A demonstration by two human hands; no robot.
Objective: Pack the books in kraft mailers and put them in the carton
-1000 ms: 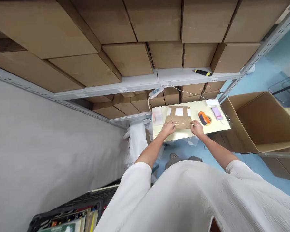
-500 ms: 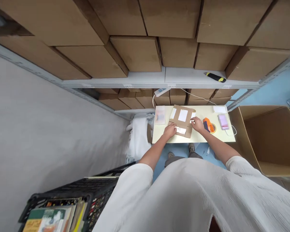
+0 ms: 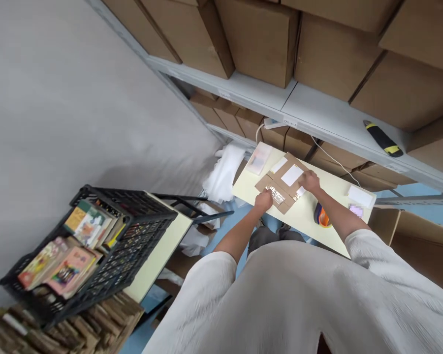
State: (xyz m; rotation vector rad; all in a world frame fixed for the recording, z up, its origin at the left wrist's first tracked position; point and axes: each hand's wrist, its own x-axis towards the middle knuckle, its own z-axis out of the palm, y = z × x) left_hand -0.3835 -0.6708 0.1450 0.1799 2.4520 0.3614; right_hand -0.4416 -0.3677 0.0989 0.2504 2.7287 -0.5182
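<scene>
A flat piece of brown cardboard (image 3: 285,192) with white labels and shiny clear tape lies tilted on the cream table (image 3: 239,188). My left hand (image 3: 264,200) is closed on its near left edge, beside the taped label. At the far right edge my right hand (image 3: 310,181) also grips the cardboard, fingers curled and partly hidden. To the right of it, near my right forearm, stands an orange and blue tape dispenser (image 3: 322,216).
A pale flat packet (image 3: 258,158), a white box (image 3: 361,195) and a phone (image 3: 355,210) lie on the table. Brown boxes (image 3: 258,39) fill the shelf, where a utility knife (image 3: 383,139) rests. A black crate (image 3: 133,246) of books stands left; an open carton (image 3: 424,236) stands right.
The view has turned left, showing more of the book crate. My right hand has shifted to the cardboard's far right edge, and my left hand stays by its near edge.
</scene>
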